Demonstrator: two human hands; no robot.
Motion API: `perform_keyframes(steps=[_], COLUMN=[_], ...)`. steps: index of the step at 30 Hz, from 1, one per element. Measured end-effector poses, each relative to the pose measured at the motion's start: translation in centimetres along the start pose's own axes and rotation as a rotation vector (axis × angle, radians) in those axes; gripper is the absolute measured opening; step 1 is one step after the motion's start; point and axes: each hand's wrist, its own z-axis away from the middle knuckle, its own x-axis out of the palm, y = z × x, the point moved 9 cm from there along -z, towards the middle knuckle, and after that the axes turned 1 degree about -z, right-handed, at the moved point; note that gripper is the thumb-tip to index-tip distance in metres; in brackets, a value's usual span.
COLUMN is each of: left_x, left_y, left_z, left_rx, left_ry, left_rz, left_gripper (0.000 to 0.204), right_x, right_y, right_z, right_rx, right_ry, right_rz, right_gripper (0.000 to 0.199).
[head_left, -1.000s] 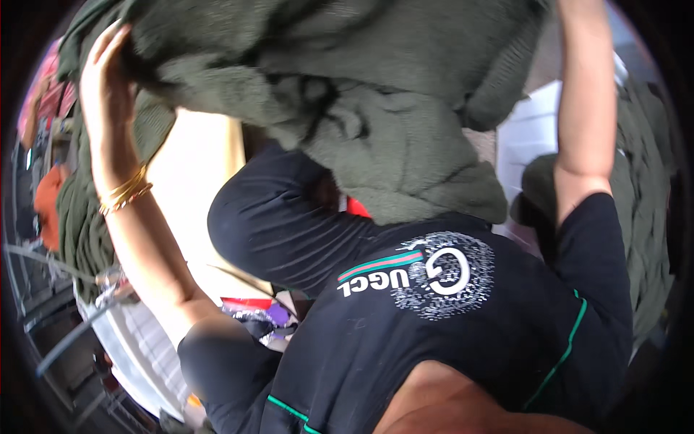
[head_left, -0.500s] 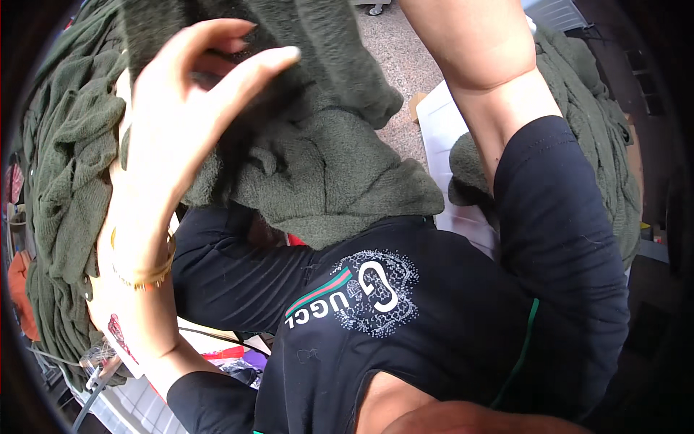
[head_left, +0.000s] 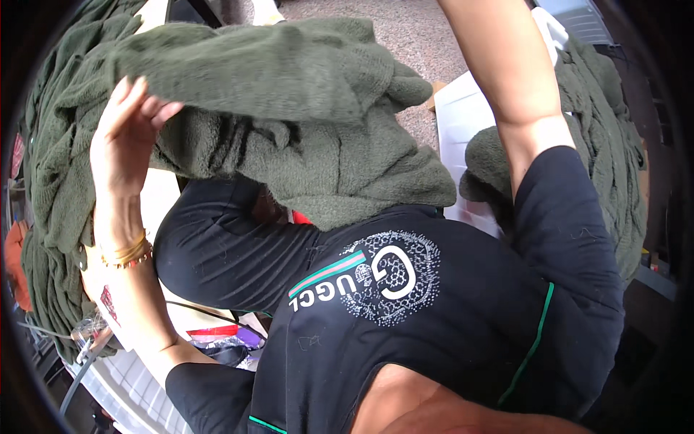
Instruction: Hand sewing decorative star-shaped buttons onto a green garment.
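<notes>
A dark green, fleecy knit cloth [head_left: 246,69] stretches across my lap toward the pile on the left, its upper part blurred by motion. The near left edge of this cloth is pinched between the thumb and fingers of my left hand [head_left: 126,145], which wears bracelets at the wrist. More green knit [head_left: 361,163] lies bunched beneath it over my thighs. My right forearm [head_left: 510,65] reaches up past the top edge, so the right hand is out of sight.
Heaped green knit [head_left: 54,195] lines the left side, and another heap [head_left: 603,145] lies at the right. A white plastic bin [head_left: 466,108] stands beside my right arm. Lower left are a white crate [head_left: 137,390] and red packaging [head_left: 213,331]. Speckled floor [head_left: 412,36] shows ahead.
The cloth that hung at the top has swung down and left across my lap. My left hand, earlier open, has lowered and closed on its edge. My right forearm has shifted slightly right.
</notes>
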Motion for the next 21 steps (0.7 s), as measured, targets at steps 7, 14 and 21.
perform_keyframes(steps=[7,14,21], left_x=[-11.1,-18.1,-20.5], left_y=[4.6,4.5,4.2], left_z=[4.4,4.7,1.1], left_rx=[0.047,0.056,0.028], left_ry=[0.196,0.237,0.600], left_rz=[0.404,0.518,0.276], left_gripper=[0.027,0.028,0.024], right_x=[-1.5,1.6,3.0], right_y=[12.2,19.1,23.2], right_z=[8.2,13.1,16.6], right_rx=[0.389,0.454,0.192], right_ry=[0.091,0.101,0.181], right_rz=[-0.058,0.225,0.218], right_gripper=[0.035,0.073,0.037])
